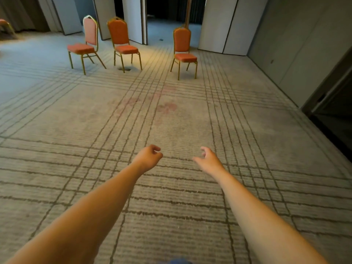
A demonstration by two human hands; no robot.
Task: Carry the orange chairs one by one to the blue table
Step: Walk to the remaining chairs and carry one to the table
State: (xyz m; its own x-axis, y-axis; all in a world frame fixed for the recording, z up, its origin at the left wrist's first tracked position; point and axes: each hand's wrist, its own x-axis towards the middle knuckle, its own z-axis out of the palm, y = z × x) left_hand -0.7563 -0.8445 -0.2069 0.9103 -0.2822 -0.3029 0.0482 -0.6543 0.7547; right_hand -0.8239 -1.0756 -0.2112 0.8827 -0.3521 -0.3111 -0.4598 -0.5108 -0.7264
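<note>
Three orange chairs with gold metal frames stand upright on the carpet ahead: a left chair [86,42], a middle chair [122,41] and a right chair [183,48]. Both my arms stretch forward over the carpet, well short of the chairs. My left hand [148,158] hangs with loosely curled fingers and holds nothing. My right hand [208,159] is relaxed with fingers slightly bent, also empty. No blue table is in view.
Grey folding partition panels [219,23] stand behind the chairs with dark gaps between them. A wall and a dark doorway [331,115] run along the right. Part of another chair [5,25] shows at the far left edge. A floor socket [124,69] lies under the middle chair.
</note>
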